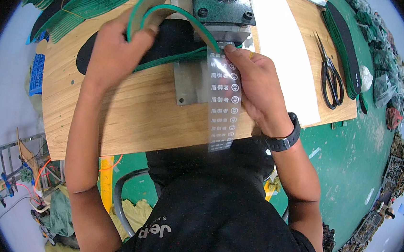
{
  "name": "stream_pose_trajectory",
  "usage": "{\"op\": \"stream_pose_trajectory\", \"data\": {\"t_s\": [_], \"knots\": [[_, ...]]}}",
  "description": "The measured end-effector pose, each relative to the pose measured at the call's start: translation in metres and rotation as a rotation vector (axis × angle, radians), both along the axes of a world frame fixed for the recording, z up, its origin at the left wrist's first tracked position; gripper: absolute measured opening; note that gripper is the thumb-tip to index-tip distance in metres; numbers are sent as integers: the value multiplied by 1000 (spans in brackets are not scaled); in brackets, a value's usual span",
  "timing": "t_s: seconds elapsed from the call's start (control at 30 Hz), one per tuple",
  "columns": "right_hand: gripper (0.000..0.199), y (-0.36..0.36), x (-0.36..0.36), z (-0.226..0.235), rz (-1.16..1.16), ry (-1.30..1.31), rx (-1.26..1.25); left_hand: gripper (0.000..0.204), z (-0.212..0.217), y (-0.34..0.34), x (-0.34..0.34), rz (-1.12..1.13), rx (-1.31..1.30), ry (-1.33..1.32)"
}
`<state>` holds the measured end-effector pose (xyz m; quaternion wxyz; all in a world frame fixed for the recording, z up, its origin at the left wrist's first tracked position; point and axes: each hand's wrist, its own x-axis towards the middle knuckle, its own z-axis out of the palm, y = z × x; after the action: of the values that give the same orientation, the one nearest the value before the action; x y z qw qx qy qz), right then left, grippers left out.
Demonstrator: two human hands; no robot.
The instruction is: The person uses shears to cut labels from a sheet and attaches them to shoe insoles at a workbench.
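My left hand is closed on a bent insole with a beige face and green edges, which arches up toward the press. Between the thumb and fingers of my right hand is the top of a clear film strip with rows of white print. The strip hangs over the table's front edge. One end of the bent insole comes down beside my right thumb; whether they touch, I cannot tell. Beneath my left hand lies a stack of black insoles with green edges, partly under the press head.
Black-handled scissors lie on the wooden table, right of a white sheet. More insole stacks stand at the right edge and far left. A metal plate sits below the press. Bagged goods line the floor.
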<state>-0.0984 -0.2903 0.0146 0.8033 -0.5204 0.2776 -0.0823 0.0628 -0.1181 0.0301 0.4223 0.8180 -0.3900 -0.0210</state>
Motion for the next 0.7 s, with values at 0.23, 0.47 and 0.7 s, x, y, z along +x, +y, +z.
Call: {"op": "stream_pose_trajectory", "data": {"t_s": [0.23,0.47,0.7], "knots": [[21,0,-7,-3,-61,-46,-73,60,2,-8,-7,-138,108,-318],[15,2,-33,10,-226,-74,50,27,2,0,-2,-85,30,-74],[20,7,-12,2,-45,2,29,21,7,11,7,57,-313,203]]}}
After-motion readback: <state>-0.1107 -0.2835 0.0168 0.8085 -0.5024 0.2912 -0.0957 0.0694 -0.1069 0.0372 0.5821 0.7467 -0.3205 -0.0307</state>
